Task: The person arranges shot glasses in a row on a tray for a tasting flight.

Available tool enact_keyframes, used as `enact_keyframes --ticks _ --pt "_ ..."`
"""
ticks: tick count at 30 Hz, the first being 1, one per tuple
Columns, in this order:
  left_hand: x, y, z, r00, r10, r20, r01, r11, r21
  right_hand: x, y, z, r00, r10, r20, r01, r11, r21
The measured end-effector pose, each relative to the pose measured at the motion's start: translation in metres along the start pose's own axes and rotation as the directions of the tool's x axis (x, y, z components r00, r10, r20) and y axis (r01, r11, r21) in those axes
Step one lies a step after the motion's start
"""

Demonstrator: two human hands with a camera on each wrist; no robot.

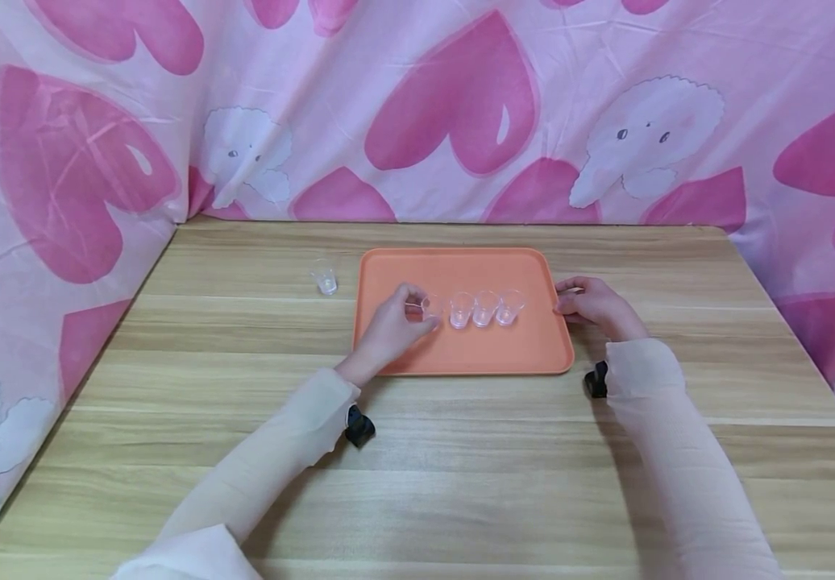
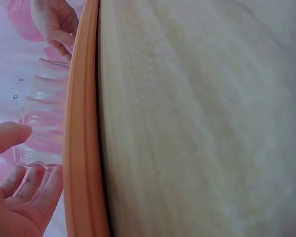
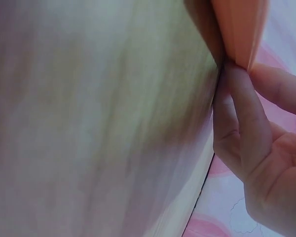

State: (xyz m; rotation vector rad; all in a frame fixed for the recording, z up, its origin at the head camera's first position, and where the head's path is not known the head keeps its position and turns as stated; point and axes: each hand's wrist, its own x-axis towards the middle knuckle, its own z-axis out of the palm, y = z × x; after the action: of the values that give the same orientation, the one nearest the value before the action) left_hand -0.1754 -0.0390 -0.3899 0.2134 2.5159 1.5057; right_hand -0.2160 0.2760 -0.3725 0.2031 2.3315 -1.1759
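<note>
On the orange tray (image 1: 461,354), my left hand (image 1: 396,322) holds a small clear plastic cup (image 1: 431,306) between thumb and fingers. In the left wrist view this cup (image 2: 39,145) stands upright at the near end of a row, the thumb (image 2: 15,133) on one side and the fingers on the other. Three matching cups (image 1: 485,310) line up to its right, close together. My right hand (image 1: 595,304) pinches the tray's right rim, and the right wrist view shows its fingers (image 3: 249,108) right at the rim's underside.
Another clear cup (image 1: 326,279) stands on the wooden table (image 1: 461,467), left of the tray. A pink curtain with hearts (image 1: 454,105) hangs along the table's back and sides. Black wrist cameras (image 1: 360,427) sit below both sleeves.
</note>
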Motion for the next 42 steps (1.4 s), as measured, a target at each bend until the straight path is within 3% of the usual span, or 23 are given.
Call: enact_keyframes --ticks 24,32,42 --pt "0.0038 0.0014 0.0043 1.000 0.000 0.009 0.000 1.000 -0.011 -0.0028 -0.0004 0.0009 1.000 -0.018 -0.014 0.018 0.999 0.028" --pt "0.0054 0.0019 0.0072 1.000 -0.003 0.011 0.003 1.000 -0.004 -0.0042 0.0015 0.0019 0.998 -0.053 -0.031 0.056 0.992 0.109" --pt "0.0025 0.0023 0.0019 1.000 0.004 0.009 -0.004 1.000 -0.018 -0.0024 -0.0018 0.0030 0.999 -0.025 -0.035 0.028 0.997 0.068"
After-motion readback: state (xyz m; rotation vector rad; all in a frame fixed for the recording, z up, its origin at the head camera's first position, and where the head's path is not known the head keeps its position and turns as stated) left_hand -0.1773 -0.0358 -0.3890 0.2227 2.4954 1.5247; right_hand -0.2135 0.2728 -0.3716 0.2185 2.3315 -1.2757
